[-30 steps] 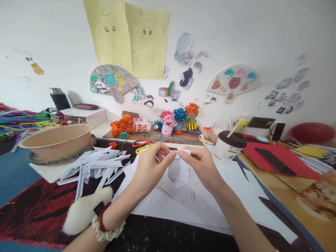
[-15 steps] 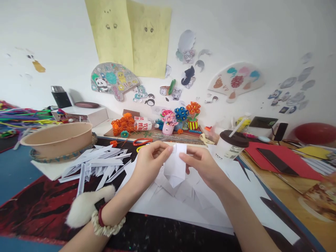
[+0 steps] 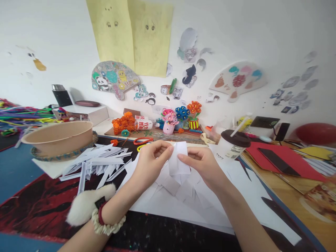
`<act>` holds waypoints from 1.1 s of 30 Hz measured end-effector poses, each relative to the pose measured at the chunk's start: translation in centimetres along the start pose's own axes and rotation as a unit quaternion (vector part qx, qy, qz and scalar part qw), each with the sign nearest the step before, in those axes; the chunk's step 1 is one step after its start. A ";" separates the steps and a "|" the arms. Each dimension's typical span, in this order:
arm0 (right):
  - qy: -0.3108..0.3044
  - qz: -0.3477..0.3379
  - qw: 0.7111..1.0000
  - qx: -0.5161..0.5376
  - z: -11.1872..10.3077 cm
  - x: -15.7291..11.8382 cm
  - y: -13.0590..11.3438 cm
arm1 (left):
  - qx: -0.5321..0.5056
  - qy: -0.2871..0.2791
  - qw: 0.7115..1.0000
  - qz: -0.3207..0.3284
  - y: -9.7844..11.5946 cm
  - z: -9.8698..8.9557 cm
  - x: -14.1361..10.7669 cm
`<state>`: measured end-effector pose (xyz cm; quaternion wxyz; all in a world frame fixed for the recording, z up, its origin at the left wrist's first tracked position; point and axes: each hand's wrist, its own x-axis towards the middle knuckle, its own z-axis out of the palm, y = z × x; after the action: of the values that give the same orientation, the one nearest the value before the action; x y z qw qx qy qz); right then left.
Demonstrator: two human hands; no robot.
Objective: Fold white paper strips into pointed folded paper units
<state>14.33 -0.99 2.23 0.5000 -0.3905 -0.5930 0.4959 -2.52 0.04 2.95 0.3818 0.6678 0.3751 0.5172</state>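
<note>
A small folded piece of white paper is held up between both hands, its pointed lower end facing down. My left hand pinches its upper left edge with thumb and fingers. On the right side, my right hand grips it, the thumb lying across the front and the fingers behind. Below it, loose white paper pieces lie on larger white sheets. Left of my hands is a heap of folded white paper strips.
A beige basin stands at the left and a white fluffy object lies by my left wrist. Behind are scissors with red handles and beaded flower pots. A lidded cup and a phone are at the right.
The folded paper has turned slightly and its lower point has swung to the right. My right thumb has shifted a little left across its front. Both hands keep their hold.
</note>
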 end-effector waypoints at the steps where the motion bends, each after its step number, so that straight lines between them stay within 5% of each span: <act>1: 0.004 -0.001 1.000 0.000 0.0 0.0 0.0 | 0.001 -0.002 1.000 0.003 0.0 0.0 0.0; 15: 0.042 -0.045 0.998 -0.003 0.7 -0.1 0.4 | 0.010 0.012 1.000 0.022 -0.2 0.3 -0.2; 24: -0.004 -0.028 1.000 0.002 0.6 -0.2 0.2 | -0.032 -0.025 0.999 0.011 0.1 -0.1 0.1; 33: -0.013 -0.042 0.999 -0.002 0.7 -0.3 0.0 | -0.029 0.014 0.999 0.007 -0.1 0.2 -0.1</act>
<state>13.68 -1.45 2.12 0.5118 -0.3598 -0.6166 0.4779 -2.34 -0.03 2.84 0.3922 0.6515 0.3609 0.5399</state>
